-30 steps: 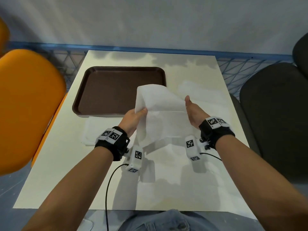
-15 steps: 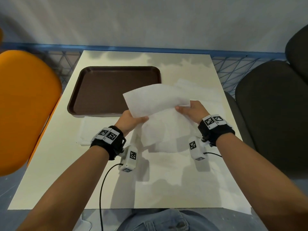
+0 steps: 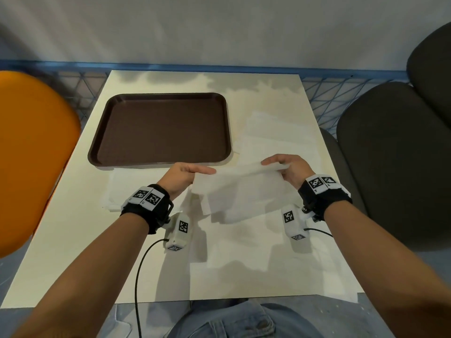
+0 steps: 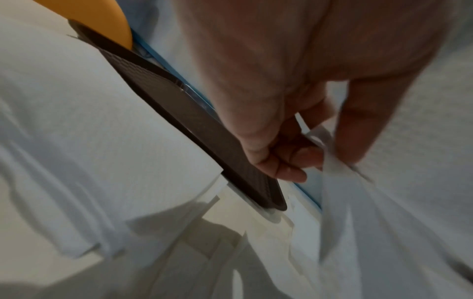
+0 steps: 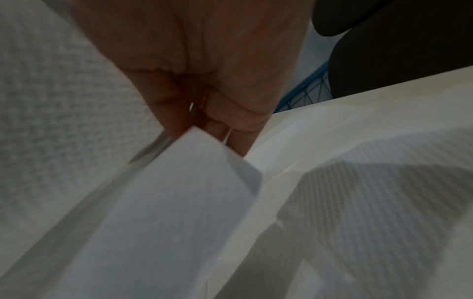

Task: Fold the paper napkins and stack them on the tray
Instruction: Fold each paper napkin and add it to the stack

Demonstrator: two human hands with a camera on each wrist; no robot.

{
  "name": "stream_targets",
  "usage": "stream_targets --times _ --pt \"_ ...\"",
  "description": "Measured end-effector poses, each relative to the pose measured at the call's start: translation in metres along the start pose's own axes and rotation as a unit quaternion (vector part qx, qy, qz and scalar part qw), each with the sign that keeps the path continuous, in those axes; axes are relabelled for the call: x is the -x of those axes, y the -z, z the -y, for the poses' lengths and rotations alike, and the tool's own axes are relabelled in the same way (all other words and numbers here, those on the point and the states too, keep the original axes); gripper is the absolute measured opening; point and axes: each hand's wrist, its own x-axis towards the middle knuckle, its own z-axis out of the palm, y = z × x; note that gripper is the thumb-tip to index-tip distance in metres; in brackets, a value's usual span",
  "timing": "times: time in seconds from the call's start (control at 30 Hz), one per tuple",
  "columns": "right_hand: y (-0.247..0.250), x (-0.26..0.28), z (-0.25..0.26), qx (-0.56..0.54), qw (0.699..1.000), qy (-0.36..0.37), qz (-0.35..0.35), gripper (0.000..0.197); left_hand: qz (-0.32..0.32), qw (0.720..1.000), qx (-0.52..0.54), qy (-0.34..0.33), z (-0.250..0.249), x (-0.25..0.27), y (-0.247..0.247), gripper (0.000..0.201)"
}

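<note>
A white paper napkin (image 3: 240,190) hangs folded over between both hands, just above the table. My left hand (image 3: 188,174) pinches its left top corner, and the left wrist view shows thumb and finger closed on the napkin (image 4: 340,202). My right hand (image 3: 286,167) pinches the right top corner; the napkin (image 5: 179,202) fills the right wrist view below the fingers (image 5: 222,121). The brown tray (image 3: 161,129) lies bare at the back left, just beyond my left hand. More white napkins lie flat at the right (image 3: 278,135) and front left (image 3: 117,191).
An orange chair (image 3: 31,154) stands left of the cream table (image 3: 73,252), and a dark chair (image 3: 395,152) stands to its right. A blue mesh rail (image 3: 219,69) runs behind the table. A cable (image 3: 139,276) hangs from my left wrist.
The napkin's raised top half has come down toward me, so the sheet is folded over. Both hands moved apart, holding its top edge taut and lower.
</note>
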Motion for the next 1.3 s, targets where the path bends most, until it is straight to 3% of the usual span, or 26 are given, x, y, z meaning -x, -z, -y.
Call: stream_targets --times 0.07,0.2,0.27,0.33,0.47,0.5,0.57,0.67,0.8,0.9,1.0,1.07,1.13,1.3 --pt "0.003 0.006 -0.002 -0.075 0.996 -0.051 -0.014 0.017 0.029 0.999 0.026 0.002 0.001 0.003 -0.004 0.033" --pt "0.012 0.005 -0.01 -0.111 0.987 -0.107 -0.033 0.045 -0.008 0.997 0.073 0.03 0.003 0.002 -0.02 0.017" --pt "0.014 0.004 -0.015 0.023 0.995 -0.082 -0.048 0.022 -0.045 0.999 -0.006 0.027 0.007 -0.003 -0.03 0.01" --pt "0.015 0.003 -0.025 0.159 0.986 -0.054 -0.018 0.027 -0.052 0.997 -0.063 0.017 0.015 -0.008 -0.036 0.016" --pt "0.012 0.003 -0.047 0.237 0.969 -0.062 -0.009 0.024 -0.038 0.984 -0.168 0.034 0.034 -0.013 -0.042 0.023" --pt "0.012 0.003 -0.054 0.296 0.953 -0.062 -0.015 0.024 -0.031 0.969 -0.243 0.034 0.039 -0.014 -0.044 0.025" --pt "0.009 0.005 -0.066 0.414 0.909 -0.039 -0.037 0.03 -0.025 0.912 -0.408 0.017 0.049 -0.013 -0.048 0.035" --pt "-0.005 0.008 -0.073 0.514 0.854 0.071 -0.04 0.045 0.0 0.82 -0.57 -0.054 0.06 -0.008 -0.055 0.054" --pt "-0.042 0.009 -0.072 0.599 0.772 0.135 0.164 0.061 0.144 0.716 -0.681 -0.057 0.067 -0.006 -0.07 0.07" --pt "-0.051 0.016 -0.078 0.642 0.721 0.087 0.246 0.062 0.167 0.682 -0.712 0.001 0.062 -0.002 -0.067 0.069" --pt "-0.043 0.016 -0.081 0.651 0.726 0.089 0.202 0.059 0.137 0.655 -0.743 0.008 0.053 0.003 -0.058 0.062" --pt "-0.041 0.01 -0.078 0.623 0.759 0.13 0.136 0.053 0.077 0.651 -0.755 -0.03 0.049 0.002 -0.056 0.053" --pt "-0.047 0.001 -0.073 0.599 0.782 0.148 0.089 0.048 0.01 0.669 -0.742 -0.046 0.048 -0.002 -0.059 0.044" --pt "-0.06 -0.016 -0.06 0.618 0.777 0.066 0.101 0.044 -0.059 0.768 -0.638 0.005 0.057 -0.012 -0.066 0.051"
